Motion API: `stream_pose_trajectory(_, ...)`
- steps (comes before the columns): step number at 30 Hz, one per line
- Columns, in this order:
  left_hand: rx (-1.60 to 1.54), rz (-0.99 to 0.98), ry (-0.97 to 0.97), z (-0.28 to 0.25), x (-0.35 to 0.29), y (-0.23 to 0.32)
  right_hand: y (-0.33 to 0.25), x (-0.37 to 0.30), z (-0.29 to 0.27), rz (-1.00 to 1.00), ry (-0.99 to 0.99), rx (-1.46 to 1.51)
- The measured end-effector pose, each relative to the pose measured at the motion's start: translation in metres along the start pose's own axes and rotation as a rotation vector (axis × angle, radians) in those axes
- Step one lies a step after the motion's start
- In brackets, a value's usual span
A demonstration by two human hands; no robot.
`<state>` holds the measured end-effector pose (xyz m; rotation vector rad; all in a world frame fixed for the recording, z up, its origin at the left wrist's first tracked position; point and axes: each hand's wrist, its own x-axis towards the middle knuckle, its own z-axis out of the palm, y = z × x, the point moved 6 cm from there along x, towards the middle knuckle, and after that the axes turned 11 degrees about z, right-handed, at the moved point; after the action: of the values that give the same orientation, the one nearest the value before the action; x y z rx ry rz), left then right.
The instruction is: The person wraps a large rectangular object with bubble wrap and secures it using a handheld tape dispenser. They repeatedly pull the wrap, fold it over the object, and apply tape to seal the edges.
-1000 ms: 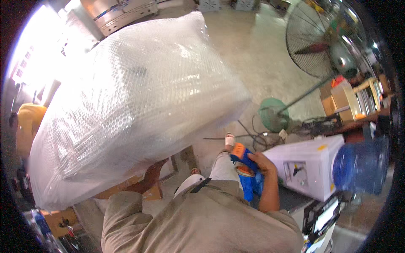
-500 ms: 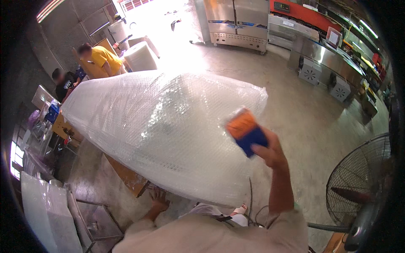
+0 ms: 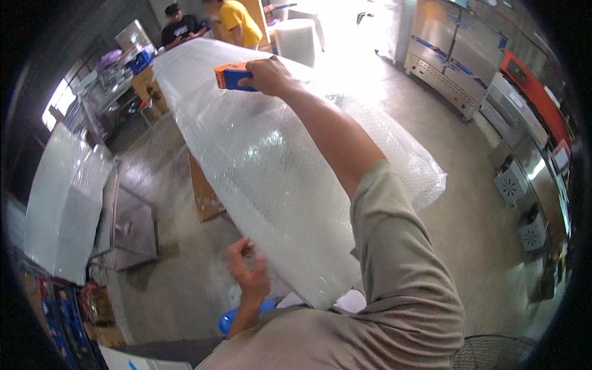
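A long bundle wrapped in clear bubble wrap stretches from my chest toward the far end of the room. My right hand reaches out over its top and is shut on an orange and blue tape dispenser that rests against the wrap. My left hand is low beside the near end of the bundle, fingers spread, holding nothing and just off the wrap. A brown cardboard panel shows under the bundle.
Two people stand at the bundle's far end by a cluttered table. A wrapped white block and a metal unit stand at left. Steel cabinets line the right wall. A blue object lies below.
My view has swung left along the bundle. My right hand has carried the tape dispenser from mid-bundle out toward the far end. My left hand has come off the underside.
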<state>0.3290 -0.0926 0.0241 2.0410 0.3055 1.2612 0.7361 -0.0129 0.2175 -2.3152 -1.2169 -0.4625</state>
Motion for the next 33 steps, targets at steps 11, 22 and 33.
stream_pose_trajectory(11,0.436,-0.045,-0.348,0.086,-0.095,0.114,0.175,-0.325,-0.161,0.105,0.448,0.462)
stream_pose_trajectory(22,0.711,-0.221,-0.243,0.115,-0.098,0.113,0.304,-0.517,-0.042,1.132,0.265,1.592)
stream_pose_trajectory(33,0.191,-0.544,0.014,0.117,-0.143,0.118,0.342,-0.521,-0.019,1.095,0.495,1.82)
